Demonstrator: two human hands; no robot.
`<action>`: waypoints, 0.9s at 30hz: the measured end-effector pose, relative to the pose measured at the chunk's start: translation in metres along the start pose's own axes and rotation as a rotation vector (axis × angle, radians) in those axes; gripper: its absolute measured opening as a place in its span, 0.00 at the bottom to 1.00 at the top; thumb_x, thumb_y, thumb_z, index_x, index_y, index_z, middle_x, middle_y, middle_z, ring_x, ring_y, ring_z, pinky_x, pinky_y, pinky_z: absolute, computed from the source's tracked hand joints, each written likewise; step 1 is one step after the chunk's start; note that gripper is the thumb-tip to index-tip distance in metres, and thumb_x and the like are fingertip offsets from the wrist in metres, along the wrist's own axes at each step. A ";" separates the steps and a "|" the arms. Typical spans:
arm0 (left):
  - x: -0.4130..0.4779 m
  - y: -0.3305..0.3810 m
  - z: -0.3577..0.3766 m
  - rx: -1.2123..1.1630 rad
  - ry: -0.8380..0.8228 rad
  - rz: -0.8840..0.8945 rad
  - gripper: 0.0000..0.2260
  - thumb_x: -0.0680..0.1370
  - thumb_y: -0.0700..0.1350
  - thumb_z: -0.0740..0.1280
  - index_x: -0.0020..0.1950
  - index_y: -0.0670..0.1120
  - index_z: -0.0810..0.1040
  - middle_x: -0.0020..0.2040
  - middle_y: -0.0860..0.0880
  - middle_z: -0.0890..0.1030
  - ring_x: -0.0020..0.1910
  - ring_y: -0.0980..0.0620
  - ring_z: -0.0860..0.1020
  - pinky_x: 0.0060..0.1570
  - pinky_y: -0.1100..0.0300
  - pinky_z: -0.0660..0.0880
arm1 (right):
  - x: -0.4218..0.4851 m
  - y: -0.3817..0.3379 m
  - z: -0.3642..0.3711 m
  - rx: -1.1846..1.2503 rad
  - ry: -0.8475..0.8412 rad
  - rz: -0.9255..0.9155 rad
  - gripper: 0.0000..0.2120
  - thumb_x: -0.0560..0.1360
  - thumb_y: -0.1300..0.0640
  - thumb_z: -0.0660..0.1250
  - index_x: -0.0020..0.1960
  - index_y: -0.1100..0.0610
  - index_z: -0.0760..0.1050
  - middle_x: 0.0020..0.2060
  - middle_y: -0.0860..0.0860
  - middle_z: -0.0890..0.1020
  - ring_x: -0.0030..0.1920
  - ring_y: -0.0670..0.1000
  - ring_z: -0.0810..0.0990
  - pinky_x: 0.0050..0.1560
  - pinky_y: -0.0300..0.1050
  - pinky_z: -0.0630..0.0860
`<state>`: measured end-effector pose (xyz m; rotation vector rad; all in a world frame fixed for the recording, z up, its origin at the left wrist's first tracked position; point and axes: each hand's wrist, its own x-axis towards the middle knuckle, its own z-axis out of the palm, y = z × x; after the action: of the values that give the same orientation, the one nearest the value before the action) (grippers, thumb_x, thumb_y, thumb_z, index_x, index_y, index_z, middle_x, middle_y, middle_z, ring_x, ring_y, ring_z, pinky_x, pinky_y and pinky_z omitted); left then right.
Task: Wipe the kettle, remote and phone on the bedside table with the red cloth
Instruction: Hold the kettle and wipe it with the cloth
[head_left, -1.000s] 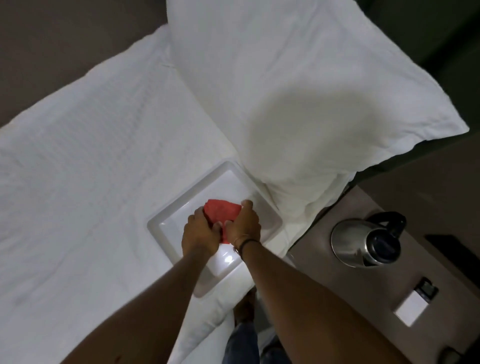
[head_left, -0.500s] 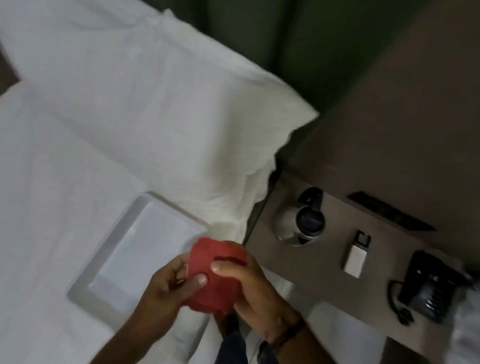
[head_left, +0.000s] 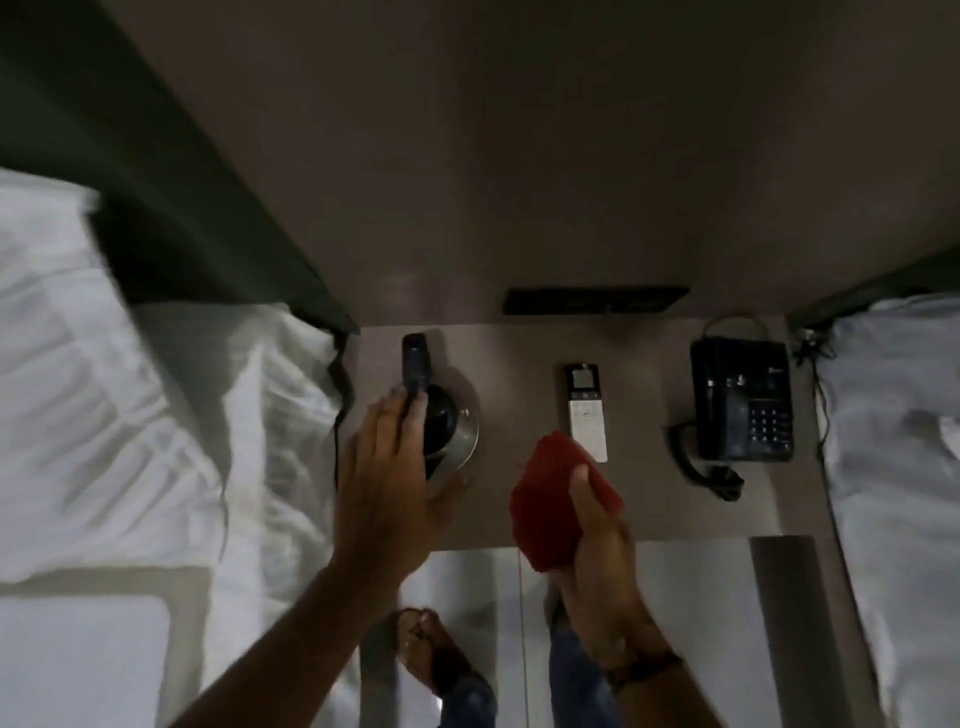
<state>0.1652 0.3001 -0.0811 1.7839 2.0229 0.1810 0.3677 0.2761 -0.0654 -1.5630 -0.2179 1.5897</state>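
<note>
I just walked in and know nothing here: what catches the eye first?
The red cloth, bunched in the right hand over the table's front edge. Next, the left hand spread over the steel kettle at the table's left, with the black phone at the right.

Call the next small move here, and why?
Probably bring the red cloth, bunched in the right hand, left onto the kettle. The left hand is already at the kettle's side, seemingly to steady it; the cloth touches nothing on the table yet.

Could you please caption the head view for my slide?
Left hand reaches the kettle while right hand holds the red cloth.
</note>
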 end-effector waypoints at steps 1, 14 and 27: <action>0.014 0.002 0.010 0.123 -0.020 0.015 0.48 0.77 0.72 0.67 0.87 0.47 0.57 0.87 0.43 0.59 0.85 0.39 0.59 0.80 0.37 0.65 | 0.016 0.003 0.001 -0.049 -0.009 -0.036 0.16 0.72 0.36 0.69 0.59 0.33 0.82 0.60 0.48 0.88 0.60 0.55 0.87 0.54 0.56 0.86; 0.047 -0.021 0.073 0.233 -0.048 0.011 0.46 0.77 0.47 0.76 0.87 0.43 0.52 0.87 0.35 0.50 0.85 0.28 0.53 0.76 0.26 0.65 | 0.143 0.120 0.080 -0.493 -0.308 -0.430 0.31 0.84 0.32 0.54 0.82 0.43 0.65 0.84 0.44 0.66 0.86 0.47 0.57 0.85 0.54 0.57; 0.048 -0.014 0.069 0.238 -0.084 -0.006 0.45 0.77 0.44 0.77 0.87 0.40 0.55 0.87 0.34 0.49 0.84 0.26 0.55 0.77 0.28 0.66 | 0.145 0.122 0.075 -0.465 -0.361 -0.498 0.27 0.84 0.41 0.58 0.81 0.49 0.68 0.82 0.46 0.69 0.85 0.49 0.62 0.83 0.65 0.61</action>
<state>0.1761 0.3320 -0.1592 1.8912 2.0602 -0.1407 0.2714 0.3316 -0.2359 -1.3832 -1.1513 1.4584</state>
